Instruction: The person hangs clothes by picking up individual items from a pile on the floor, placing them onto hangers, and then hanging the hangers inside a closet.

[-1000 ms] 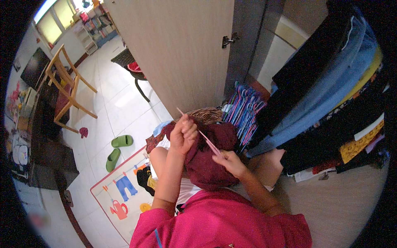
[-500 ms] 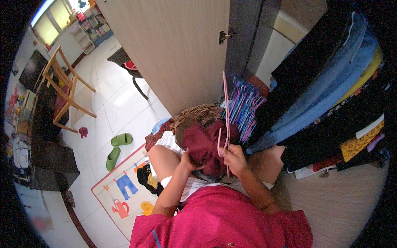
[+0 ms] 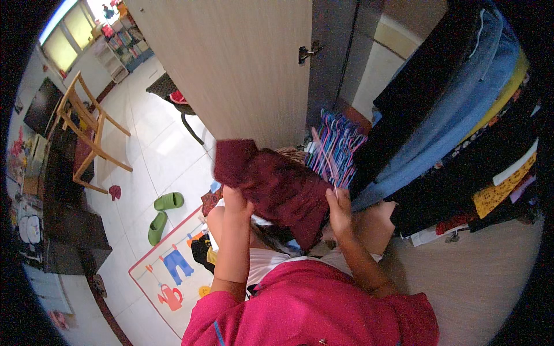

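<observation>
A maroon garment (image 3: 277, 181) is stretched in the air above my lap, slanting from upper left to lower right. My left hand (image 3: 235, 200) is closed on its left part, with the fingers mostly hidden beneath the cloth. At the garment's right edge my right hand (image 3: 339, 206) grips a pink clothes hanger (image 3: 325, 151), which points up and away and looks blurred. Whether the right fingers also pinch the cloth I cannot tell. Just beyond the right hand is a dense bunch of blue, pink and purple hangers (image 3: 340, 141).
Jeans (image 3: 461, 115) and other clothes hang at the right inside a wardrobe, whose door (image 3: 231, 69) stands ajar ahead. Green slippers (image 3: 168, 201) lie left beside a printed mat (image 3: 147, 271). Farther off stands a wooden chair (image 3: 98, 135). Part of a woven basket (image 3: 291, 153) shows behind the garment.
The maroon garment has gone from bunched over my lap to lifted and spread out. My left hand has moved up and left with it. The hanger has tilted away, beyond my right hand.
</observation>
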`<action>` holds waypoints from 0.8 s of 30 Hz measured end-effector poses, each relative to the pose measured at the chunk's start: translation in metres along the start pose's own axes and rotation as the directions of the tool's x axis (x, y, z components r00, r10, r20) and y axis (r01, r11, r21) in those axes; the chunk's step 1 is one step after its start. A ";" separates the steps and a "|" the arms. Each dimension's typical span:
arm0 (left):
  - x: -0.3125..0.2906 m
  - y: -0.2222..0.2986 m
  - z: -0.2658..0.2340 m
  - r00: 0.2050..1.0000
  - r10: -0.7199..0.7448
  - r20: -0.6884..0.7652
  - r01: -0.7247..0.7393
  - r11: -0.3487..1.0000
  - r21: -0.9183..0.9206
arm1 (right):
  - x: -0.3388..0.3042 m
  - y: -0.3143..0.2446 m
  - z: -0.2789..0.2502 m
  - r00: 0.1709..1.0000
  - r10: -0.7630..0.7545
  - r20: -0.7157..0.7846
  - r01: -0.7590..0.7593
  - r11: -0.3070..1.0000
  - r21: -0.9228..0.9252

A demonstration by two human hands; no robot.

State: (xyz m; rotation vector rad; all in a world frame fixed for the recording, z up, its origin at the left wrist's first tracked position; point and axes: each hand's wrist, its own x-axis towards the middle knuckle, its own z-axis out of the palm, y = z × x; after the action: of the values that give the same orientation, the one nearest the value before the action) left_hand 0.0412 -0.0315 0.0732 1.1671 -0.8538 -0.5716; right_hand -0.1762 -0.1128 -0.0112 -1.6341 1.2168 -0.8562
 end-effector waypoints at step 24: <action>-0.063 -0.065 0.025 0.557 -0.658 0.508 0.828 0.491 -0.272 | 0.017 -0.039 -0.025 0.718 -0.122 0.686 -0.137 0.941 0.311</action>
State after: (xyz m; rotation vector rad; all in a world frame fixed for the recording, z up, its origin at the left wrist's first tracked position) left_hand -0.0129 -0.0166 -0.0029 0.9282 -0.3600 -1.6926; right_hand -0.1806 -0.1307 0.0341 -1.4476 0.4932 -0.3327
